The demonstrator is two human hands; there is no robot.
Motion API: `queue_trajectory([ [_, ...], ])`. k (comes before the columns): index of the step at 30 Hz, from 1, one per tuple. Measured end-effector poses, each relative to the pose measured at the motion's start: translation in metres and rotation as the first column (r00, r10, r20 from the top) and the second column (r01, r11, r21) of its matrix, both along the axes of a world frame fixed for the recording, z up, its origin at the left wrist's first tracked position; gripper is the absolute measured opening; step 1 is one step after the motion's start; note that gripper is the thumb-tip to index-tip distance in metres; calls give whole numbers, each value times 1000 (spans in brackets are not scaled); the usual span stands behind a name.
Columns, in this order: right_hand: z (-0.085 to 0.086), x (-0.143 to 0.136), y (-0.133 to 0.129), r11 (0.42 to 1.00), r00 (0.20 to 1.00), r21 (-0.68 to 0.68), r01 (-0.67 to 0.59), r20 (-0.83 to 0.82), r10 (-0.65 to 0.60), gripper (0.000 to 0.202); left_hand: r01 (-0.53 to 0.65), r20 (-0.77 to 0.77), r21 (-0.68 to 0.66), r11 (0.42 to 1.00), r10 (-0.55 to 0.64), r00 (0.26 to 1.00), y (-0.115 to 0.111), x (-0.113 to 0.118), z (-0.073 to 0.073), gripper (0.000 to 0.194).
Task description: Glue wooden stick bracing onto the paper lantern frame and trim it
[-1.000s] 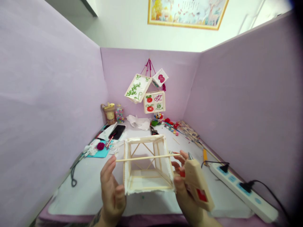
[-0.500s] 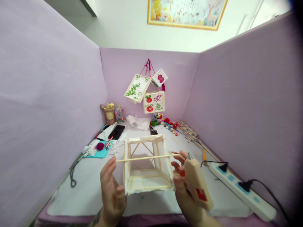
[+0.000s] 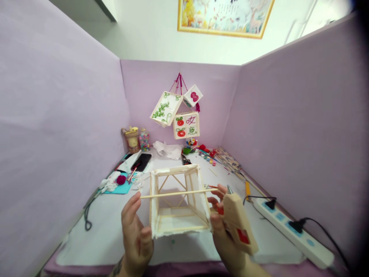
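Hardly a stir since half a second ago: the view slips slightly, the pose holds! Biggest, the box frame [image 3: 183, 224], squarely between the left grip [image 3: 135, 225] and the right grip [image 3: 227, 246]. Next, the glue gun [image 3: 238, 221], clasped in that right grip. Slimmest, the stick [image 3: 178, 193], long axis running grip to grip across the frame's open face, contact unclear: one end at the spread left grip's fingertips, the other at the right's, neither nearer!
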State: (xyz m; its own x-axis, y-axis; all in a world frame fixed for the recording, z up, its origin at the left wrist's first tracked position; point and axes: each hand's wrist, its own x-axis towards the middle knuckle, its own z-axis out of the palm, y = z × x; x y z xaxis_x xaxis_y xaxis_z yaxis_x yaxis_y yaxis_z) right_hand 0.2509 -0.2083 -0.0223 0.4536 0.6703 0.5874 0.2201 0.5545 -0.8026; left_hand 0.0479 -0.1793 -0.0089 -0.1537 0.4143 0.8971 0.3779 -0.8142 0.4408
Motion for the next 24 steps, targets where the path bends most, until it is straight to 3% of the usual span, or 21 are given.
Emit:
queue_trajectory([
  [8,1,0,1,999,1000,27,21,12,-22,42,25,59,-27,999,-23,998,3,-1,-8,42],
  [13,2,1,0,1000,1000,-12,28,9,-28,51,-2,18,-10,1000,2,1000,1,0,-5,40],
  [24,7,2,5,998,997,-2,67,38,-67,40,-19,-4,34,999,19,1000,5,1,4,42],
])
